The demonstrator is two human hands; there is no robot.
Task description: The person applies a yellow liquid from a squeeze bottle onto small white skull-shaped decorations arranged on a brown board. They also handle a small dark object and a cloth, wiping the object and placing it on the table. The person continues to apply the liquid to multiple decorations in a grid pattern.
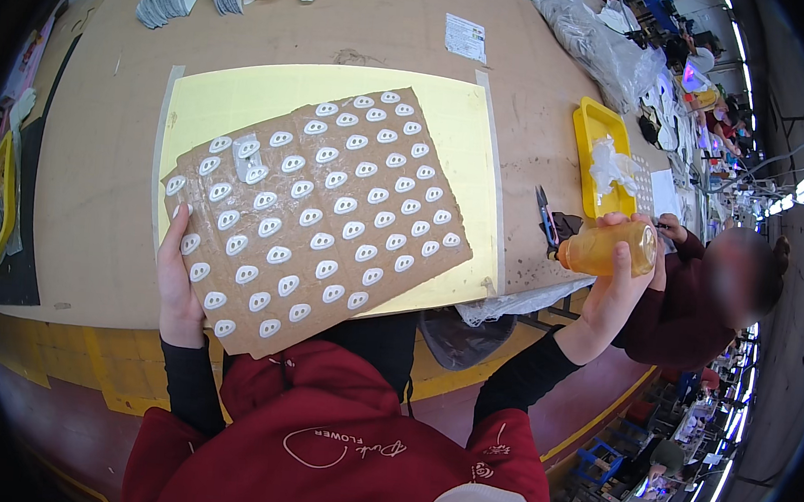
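Observation:
My left hand (183, 282) grips the left edge of a brown paper sheet (251, 341), thumb on top. The sheet tilts over a pale yellow sheet (237, 81) taped to the table. Rows of small white oval pieces (335, 180), each with two dark marks, cover the brown sheet; one spot near its upper left looks shiny. Off to the right, my right hand (606, 307) is wrapped round a clear squeeze bottle (610, 250) of amber liquid. The bottle lies nearly level, its orange-brown end pointing left toward the sheet and apart from it.
Right of the yellow sheet lie blue-handled snips (546, 219) and a dark cloth (568, 227). A yellow tray (582, 124) holds crumpled white plastic. Stacked grey-white pieces (170, 2) lie at the back left, a plastic bag (598, 46) at the back right. A co-worker (687, 304) sits close on the right.

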